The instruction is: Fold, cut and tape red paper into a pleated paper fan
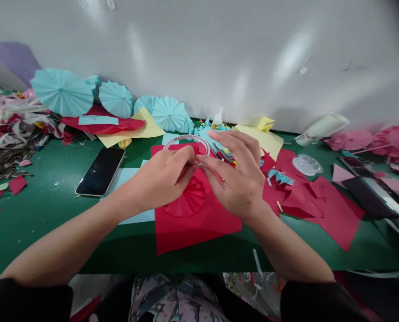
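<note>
the left hand [165, 176] and right hand [237, 174] meet at the fingertips, pinching something too small to make out — just above a pleated red paper fan [186, 201], which lies on a red sheet [199, 230] on the green bench [132, 250].

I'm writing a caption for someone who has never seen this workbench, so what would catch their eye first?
Probably the two hands, left and right, meeting fingertip to fingertip over a pleated red rosette on a red sheet. Next, the row of pale blue paper fans along the back at left, and the dark-screened phone lying left of the hands.
</note>
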Available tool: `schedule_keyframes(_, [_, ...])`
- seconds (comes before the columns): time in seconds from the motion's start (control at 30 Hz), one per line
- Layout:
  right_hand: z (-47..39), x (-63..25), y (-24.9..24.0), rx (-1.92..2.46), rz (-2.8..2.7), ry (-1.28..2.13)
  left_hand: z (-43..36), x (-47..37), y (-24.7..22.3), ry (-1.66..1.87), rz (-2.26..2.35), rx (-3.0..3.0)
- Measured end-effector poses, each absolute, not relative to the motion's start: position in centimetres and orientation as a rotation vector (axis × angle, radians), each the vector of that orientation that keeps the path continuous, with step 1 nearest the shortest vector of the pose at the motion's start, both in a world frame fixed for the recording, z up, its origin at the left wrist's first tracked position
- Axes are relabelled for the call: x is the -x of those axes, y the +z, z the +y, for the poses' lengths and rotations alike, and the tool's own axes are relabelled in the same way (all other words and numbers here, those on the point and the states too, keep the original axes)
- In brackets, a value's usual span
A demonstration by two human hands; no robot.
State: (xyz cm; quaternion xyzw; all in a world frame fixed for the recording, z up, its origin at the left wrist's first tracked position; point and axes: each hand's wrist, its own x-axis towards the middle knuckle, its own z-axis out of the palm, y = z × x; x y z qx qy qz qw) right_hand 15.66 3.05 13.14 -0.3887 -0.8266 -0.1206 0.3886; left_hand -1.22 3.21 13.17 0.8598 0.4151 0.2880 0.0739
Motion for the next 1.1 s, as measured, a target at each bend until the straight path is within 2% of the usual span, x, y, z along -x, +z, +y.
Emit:
schedule_keyframes(0.4, [3.1,-15.4,12.9,0.99,-2.099,-0.305,3.1,0.8,13.5,0.921,1.295,-2.46])
schedule_keyframes(0.8, [3.2,-15.7,12.1,0.934,-2.176,-0.319,3.1,0.8,13.1,0.881,1.364,-2.625])
schedule_keyframes(1.1, [2.7,-15.3,12.5,0.988,-2.185,-0.3,4.3,1.6,13.0,1.028,1.307,-2.189])
